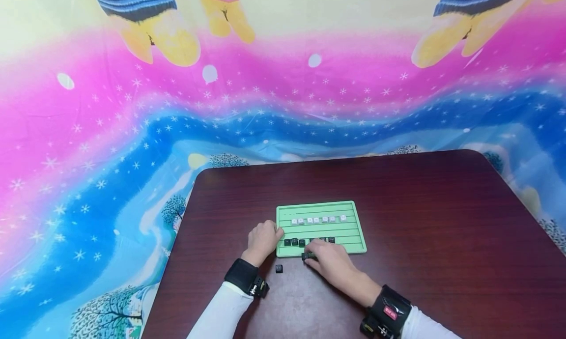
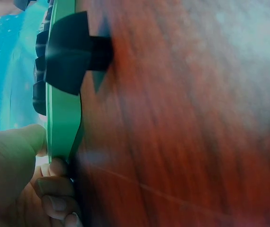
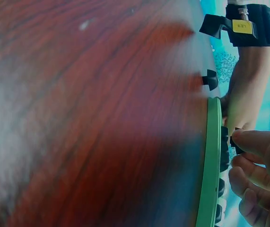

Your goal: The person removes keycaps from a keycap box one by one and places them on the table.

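A light green ridged tray [image 1: 318, 209] lies on the table. My left hand [image 1: 262, 240] grips its left edge, thumb on top and fingers curled below the green side wall [image 2: 61, 127]. My right hand [image 1: 330, 261] pinches a small black keycap [image 1: 304, 256] between thumb and fingers over the tray's front edge. A row of black keycaps [image 1: 295, 241] stands along a lower ridge, partly hidden by the right hand. Farther up, white keycaps [image 1: 313, 220] form another row. One loose black keycap [image 1: 279, 268] sits on the table in front of the tray's left corner.
The dark reddish-brown table [image 1: 433, 221] has rounded far corners. Behind it hangs a colourful printed cloth [image 1: 283, 83]. Black straps with small cameras circle both wrists, the left strap [image 1: 242, 275] close to the loose keycap.
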The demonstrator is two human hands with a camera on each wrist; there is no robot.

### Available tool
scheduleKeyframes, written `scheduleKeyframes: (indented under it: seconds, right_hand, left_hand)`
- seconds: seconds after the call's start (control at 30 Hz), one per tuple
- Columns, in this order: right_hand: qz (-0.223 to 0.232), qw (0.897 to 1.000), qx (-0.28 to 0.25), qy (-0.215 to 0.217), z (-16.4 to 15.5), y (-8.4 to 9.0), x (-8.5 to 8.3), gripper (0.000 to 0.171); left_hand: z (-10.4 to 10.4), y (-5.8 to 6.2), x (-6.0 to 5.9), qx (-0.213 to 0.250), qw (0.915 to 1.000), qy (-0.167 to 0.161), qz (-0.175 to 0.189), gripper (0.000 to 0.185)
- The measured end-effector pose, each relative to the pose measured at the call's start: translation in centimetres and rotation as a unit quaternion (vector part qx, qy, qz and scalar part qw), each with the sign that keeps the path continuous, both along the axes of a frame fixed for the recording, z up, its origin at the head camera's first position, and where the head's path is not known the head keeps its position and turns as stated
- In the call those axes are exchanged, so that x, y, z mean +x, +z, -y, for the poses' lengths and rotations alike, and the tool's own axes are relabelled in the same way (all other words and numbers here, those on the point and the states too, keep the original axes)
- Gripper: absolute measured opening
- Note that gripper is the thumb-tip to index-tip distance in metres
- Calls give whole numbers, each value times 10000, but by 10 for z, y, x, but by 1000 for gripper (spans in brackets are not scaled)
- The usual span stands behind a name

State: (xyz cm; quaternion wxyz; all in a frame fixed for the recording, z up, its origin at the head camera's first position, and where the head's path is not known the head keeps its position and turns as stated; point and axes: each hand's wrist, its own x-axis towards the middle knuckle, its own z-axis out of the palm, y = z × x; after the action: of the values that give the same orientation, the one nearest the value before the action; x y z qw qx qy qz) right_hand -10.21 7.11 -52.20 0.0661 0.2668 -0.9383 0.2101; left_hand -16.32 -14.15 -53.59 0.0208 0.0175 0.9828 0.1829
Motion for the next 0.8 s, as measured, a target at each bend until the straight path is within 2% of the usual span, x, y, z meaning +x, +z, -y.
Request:
scheduleKeyframes:
  seconds: [0.37,0.8]
  right_hand:
    - [6,9993,241,281,15,-3,0,18]
    - [34,9984,250,499,28,-8,3,15]
  left_hand:
    - [0,1,-2,5,10000,16,-77,52]
    - [0,1,0,6,10000,15,-3,51]
